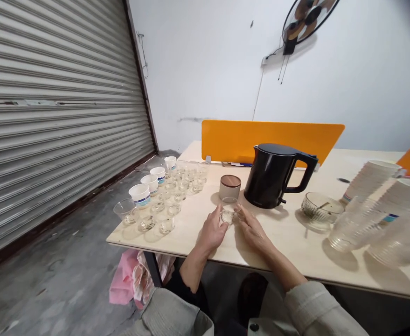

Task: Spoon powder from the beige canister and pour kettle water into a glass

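Note:
A small clear glass cup [228, 211] stands on the pale wooden table [288, 245], held between my left hand [211, 228] and my right hand [253, 228], whose fingertips press its sides. Just beyond it are a beige canister with a wooden lid [230, 186] and a black electric kettle [271, 176]. Several small glass cups [166, 225] stand in rows to my left, with several white paper cups [140, 195] along the table's left edge.
A ribbed glass bowl [319, 208] sits to the right, near stacks of paper cups [371, 182] and clear plastic cups [355, 228]. An orange divider [260, 140] backs the table. A metal roller shutter [58, 116] stands left, above a concrete floor [44, 280].

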`<state>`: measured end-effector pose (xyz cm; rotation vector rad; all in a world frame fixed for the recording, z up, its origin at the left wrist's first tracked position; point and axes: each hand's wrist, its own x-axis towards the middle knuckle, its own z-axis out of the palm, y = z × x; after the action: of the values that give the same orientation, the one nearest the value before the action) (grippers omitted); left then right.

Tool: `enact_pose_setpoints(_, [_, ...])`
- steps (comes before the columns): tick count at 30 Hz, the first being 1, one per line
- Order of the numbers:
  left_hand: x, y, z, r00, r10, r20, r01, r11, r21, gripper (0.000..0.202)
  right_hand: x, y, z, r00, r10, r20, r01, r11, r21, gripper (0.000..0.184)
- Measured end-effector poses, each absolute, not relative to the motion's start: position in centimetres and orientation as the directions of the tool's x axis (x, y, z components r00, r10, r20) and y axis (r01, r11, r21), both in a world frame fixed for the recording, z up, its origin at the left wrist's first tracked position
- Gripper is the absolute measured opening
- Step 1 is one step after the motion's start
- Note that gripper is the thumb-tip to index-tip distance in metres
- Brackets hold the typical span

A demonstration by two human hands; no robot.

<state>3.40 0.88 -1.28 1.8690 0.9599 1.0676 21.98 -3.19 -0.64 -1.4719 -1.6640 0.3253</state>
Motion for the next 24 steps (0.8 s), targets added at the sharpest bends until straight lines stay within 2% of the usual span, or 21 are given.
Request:
enact_pose_setpoints(11, [2.6,-0.7,-2.0,0.384,0.849,0.363,0.28,-0.482,0.83,0.074,20.8,-5.5,-0.4,0.116,0.893,0.435,0.722,0.225,-0.654,0.045])
enact_pose_setpoints(16, [2.7,-0.4,-2.4,0.391,0.831,0.396,0.303,-0.522,0.797,0.07,20.9,-5.4,-0.8,0.138,0.895,0.424,0.722,0.202,-0.662,0.047])
enact_pose_setpoints(24, [2.8,-0.3,-3.0,0.349,0.845,0.406,0.221,-0.495,0.84,0.065,20.9,-5.6,-1.3,0.143,0.895,0.422,0.698,0.211,-0.684,0.049])
